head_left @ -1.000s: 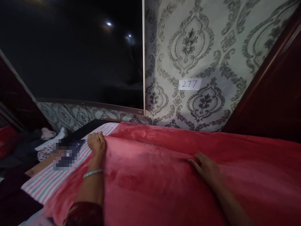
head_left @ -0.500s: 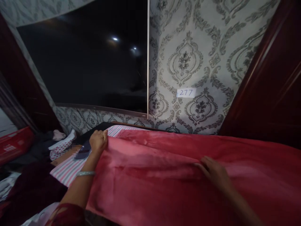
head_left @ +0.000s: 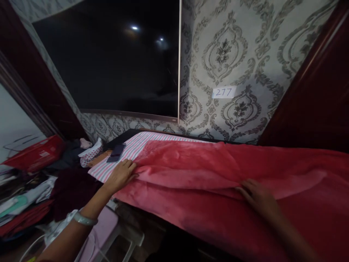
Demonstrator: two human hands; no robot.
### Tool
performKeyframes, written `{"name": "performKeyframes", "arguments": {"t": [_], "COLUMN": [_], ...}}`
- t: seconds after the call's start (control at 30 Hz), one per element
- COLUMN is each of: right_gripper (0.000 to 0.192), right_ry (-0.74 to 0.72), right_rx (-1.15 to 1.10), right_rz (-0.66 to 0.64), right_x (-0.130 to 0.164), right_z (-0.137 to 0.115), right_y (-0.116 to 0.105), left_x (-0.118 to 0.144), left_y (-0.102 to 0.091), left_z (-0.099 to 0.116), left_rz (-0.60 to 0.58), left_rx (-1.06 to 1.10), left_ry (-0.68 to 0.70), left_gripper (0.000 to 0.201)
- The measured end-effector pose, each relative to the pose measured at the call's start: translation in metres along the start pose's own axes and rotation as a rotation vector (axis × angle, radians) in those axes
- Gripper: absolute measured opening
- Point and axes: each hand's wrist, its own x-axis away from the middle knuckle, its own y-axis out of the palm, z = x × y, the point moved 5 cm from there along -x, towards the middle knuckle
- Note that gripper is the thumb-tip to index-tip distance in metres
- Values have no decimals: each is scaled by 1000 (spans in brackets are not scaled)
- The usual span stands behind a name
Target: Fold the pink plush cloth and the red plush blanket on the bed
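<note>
Head view: near the right, the right hand (head_left: 257, 198) lies flat on the red blanket (head_left: 207, 189), fingers released. Farther left, the left hand (head_left: 121, 175) presses the blanket's left edge, fingers loose over the fold. Beyond lies a striped sheet (head_left: 141, 145) carrying a dark phone (head_left: 116, 153), then the patterned wall (head_left: 231, 62).

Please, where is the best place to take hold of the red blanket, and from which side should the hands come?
Probably the folded edge of the red blanket, coming from the near side. The left hand lies at its left end and the right hand rests further along it; there the fabric forms a raised ridge, easy to pinch.
</note>
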Motion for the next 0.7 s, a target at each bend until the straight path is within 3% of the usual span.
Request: {"name": "performKeyframes", "arguments": {"t": [0.17, 0.37, 0.5, 0.7], "right_gripper": [47, 38, 29, 26], "right_ry": [-24, -50, -28, -15], "right_rx": [82, 227, 263, 157], "right_rz": [-11, -11, -28, 109], "right_x": [9, 24, 22, -3], "right_z": [2, -3, -7, -9], "right_y": [2, -5, -3, -19], "left_x": [4, 8, -1, -21], "left_y": [8, 21, 16, -20], "left_z": [2, 1, -14, -48], "left_rz": [-52, -1, 43, 124], "left_rx": [-15, -60, -4, 78], "left_ry": [78, 193, 90, -140], "left_gripper": [48, 38, 33, 36]}}
